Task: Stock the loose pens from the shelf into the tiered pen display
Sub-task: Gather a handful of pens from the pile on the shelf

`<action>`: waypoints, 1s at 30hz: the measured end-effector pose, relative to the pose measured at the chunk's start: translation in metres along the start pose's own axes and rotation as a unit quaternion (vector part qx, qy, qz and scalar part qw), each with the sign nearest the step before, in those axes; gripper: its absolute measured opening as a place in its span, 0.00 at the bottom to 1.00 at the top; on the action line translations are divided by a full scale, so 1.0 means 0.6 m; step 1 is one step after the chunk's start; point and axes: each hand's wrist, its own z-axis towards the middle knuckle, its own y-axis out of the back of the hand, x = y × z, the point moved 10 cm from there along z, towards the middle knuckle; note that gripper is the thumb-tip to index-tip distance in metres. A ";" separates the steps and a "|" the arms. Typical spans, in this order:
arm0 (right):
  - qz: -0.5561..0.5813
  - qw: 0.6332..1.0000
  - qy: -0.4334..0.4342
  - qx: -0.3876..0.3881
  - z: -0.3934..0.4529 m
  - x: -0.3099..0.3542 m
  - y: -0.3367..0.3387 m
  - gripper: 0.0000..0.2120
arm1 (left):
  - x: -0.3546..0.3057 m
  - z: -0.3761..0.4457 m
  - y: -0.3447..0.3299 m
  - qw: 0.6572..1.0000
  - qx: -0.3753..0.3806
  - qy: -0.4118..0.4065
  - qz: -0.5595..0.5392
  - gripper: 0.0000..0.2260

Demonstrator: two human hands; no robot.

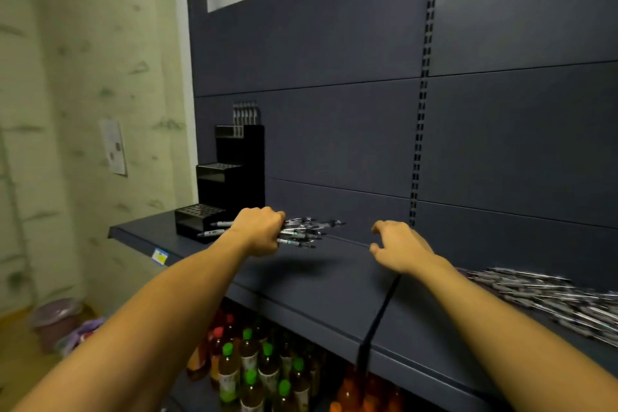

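Observation:
My left hand point(259, 231) grips a bundle of pens point(302, 232) lying sideways, their tips pointing right, just above the dark shelf point(334, 281). The black tiered pen display point(222, 184) stands right behind and left of that hand, with several pens point(245, 113) upright in its top tier; the lower tiers look unfilled. My right hand point(399, 246) hovers over the shelf with fingers loosely curled and holds nothing. A pile of loose pens point(555, 301) lies on the shelf at the far right.
The dark back panel point(334, 130) rises behind the shelf, with a slotted upright point(419, 130). Bottles with green and red caps point(264, 375) fill the shelf below. A yellow-blue price tag point(160, 257) sits on the shelf edge. A purple bin point(55, 318) stands on the floor at left.

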 end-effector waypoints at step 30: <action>-0.031 1.000 -0.002 -0.005 0.376 0.374 -0.148 0.18 | 0.496 0.058 -0.170 1.000 -0.001 0.001 0.004 0.08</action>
